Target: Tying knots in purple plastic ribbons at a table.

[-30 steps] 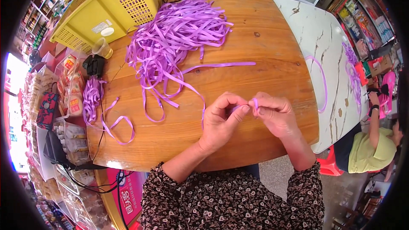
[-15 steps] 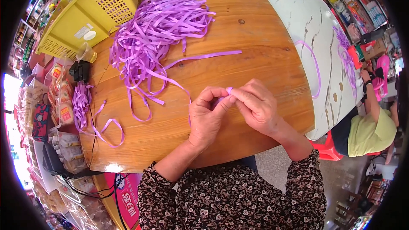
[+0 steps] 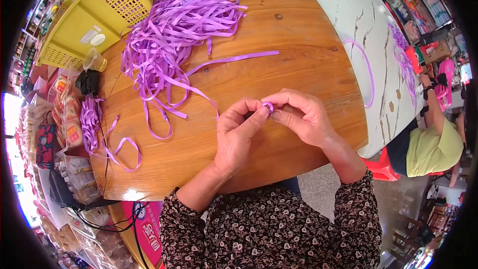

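Note:
Above the wooden table, a small curled piece of purple ribbon sits between my fingertips. My left hand pinches it between thumb and forefinger, the other fingers curled in. From the other side my right hand holds the top of the little loop, thumb and forefinger close together. Most of the piece is hidden by my fingers. Beyond my left hand lies a big tangled heap of purple ribbons, with one end stretching right across the wood.
A yellow plastic basket stands at the far left, a clear cup beside it. A smaller ribbon bundle hangs by the left edge. On the right, a marble-patterned table carries more ribbons; a person in a yellow-green shirt works there.
The ribbon between my fingers now shows as a small open loop. My right forefinger and thumb have spread apart slightly around it. The whole view has shifted a little.

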Tool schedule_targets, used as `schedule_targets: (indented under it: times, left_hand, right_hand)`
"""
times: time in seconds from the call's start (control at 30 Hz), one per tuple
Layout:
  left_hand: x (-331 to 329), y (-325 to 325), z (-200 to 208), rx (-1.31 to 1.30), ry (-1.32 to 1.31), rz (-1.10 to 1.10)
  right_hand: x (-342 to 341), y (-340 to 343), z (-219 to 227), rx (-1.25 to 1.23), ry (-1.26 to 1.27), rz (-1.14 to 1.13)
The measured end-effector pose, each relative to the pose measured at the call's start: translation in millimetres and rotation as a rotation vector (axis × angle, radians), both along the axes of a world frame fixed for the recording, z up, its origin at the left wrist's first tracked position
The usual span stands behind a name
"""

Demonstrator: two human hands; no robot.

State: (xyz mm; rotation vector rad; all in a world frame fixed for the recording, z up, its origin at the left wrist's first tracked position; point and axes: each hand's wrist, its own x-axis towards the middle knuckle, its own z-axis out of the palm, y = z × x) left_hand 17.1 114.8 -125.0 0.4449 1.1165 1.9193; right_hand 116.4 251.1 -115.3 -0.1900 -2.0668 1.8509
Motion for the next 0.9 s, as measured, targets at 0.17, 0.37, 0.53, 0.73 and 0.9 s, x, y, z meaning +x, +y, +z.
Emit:
schedule_targets:
  times: [0.17, 0.37, 0.53, 0.73, 0.9]
  left_hand:
    - [0, 2, -8, -0.115, 0.077, 0.060]
    - [-8, 2, -8, -0.180, 0.051, 0.019]
    - [-7, 4, 5, -0.243, 0.019, -0.027]
    - [-19, 0, -6, -0.266, -0.051, -0.191]
    - [-15, 8, -5, -0.320, 0.055, -0.139]
  right_hand:
    - [-2, -1, 1, 0.898, 0.183, -0.126]
    - [-5, 11, 4, 1.286, 0.398, -0.100]
    - [-8, 23, 1, 1.356, 0.569, -0.032]
    - [-10, 36, 7, 1.314, 0.597, 0.093]
    - [-9, 43, 1, 1.187, 0.414, -0.034]
